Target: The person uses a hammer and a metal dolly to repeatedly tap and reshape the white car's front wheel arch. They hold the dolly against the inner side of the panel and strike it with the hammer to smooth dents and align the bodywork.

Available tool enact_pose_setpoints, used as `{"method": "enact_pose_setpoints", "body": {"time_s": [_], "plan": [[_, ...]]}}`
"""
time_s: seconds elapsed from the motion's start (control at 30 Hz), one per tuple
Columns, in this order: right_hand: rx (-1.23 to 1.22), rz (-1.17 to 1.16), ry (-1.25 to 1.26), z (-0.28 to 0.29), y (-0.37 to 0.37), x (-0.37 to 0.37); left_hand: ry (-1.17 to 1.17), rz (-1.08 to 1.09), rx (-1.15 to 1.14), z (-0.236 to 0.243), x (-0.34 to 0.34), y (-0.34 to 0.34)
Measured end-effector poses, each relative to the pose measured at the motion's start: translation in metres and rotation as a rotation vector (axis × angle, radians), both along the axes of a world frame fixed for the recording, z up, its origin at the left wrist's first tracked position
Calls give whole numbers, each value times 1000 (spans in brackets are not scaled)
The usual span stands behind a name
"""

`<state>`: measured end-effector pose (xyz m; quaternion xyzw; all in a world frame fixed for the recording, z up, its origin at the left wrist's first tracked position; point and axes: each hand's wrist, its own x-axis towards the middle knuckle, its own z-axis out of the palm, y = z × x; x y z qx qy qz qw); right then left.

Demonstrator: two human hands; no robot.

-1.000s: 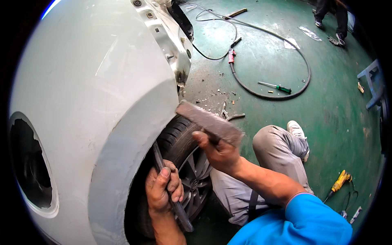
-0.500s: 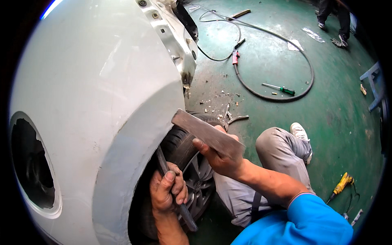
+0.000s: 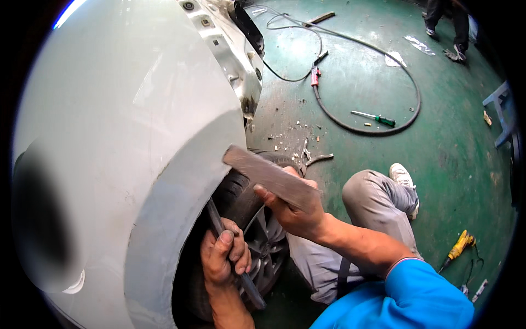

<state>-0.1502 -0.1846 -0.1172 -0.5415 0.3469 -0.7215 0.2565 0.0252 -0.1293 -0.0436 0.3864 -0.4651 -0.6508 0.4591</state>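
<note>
My right hand (image 3: 298, 214) is closed around a flat grey metal slab like a body slapper (image 3: 268, 172). The slab's far end reaches over the tyre, close to the wheel-arch edge of a white car body panel (image 3: 164, 104). My left hand (image 3: 224, 252) grips a dark metal bar (image 3: 253, 293) inside the wheel arch. The bar's upper end goes up behind the arch lip, where its tip is hidden. A grey band (image 3: 156, 236) follows the arch edge. Behind both hands sits the wheel (image 3: 268, 241).
Pliers (image 3: 315, 159) and debris lie beyond the tyre. A looped cable (image 3: 419, 98), a green-handled screwdriver (image 3: 383, 119) and a yellow power tool (image 3: 460, 245) are on the green floor. Another person's legs (image 3: 446, 27) and a blue-grey stool (image 3: 498, 109) are at right.
My right hand and the slab have shifted slightly left, toward the panel. My left hand and the bar have barely moved. A dark blur now covers the opening at far left.
</note>
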Motion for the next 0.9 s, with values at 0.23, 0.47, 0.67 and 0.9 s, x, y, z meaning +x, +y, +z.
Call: {"method": "enact_pose_setpoints", "body": {"time_s": [0.23,0.47,0.67,0.9], "plan": [[66,24,89,0,2,-1,-6,15,33,1,0,2],[8,27,101,0,-6,-1,-29,11,14,4,0,1],[46,68,196,-9,-8,1,-8,8,36,4,1,2],[51,15,174,-4,-3,-5,-25,43,55,8,-7,2]]}}
